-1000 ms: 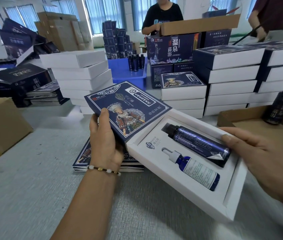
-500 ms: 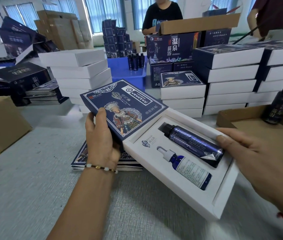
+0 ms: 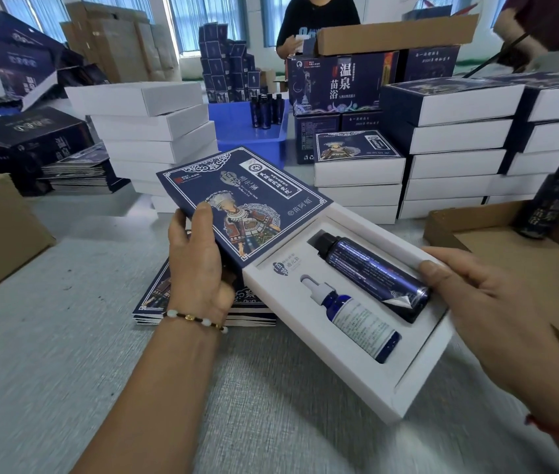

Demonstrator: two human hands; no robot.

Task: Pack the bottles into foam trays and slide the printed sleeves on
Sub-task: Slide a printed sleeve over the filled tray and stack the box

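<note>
Left hand (image 3: 199,268) grips the printed sleeve (image 3: 243,203), thumb on its dark blue face and fingers curled beneath, the sleeve covering the far end of the white foam tray (image 3: 349,367). Right hand (image 3: 496,313) holds the tray's near right edge, thumb pressed against the base of the dark spray bottle (image 3: 370,275). Beside it in the tray lies the dropper bottle (image 3: 349,316). Under the tray, a stack of flat sleeves (image 3: 155,295) rests on the grey table (image 3: 49,371).
</note>
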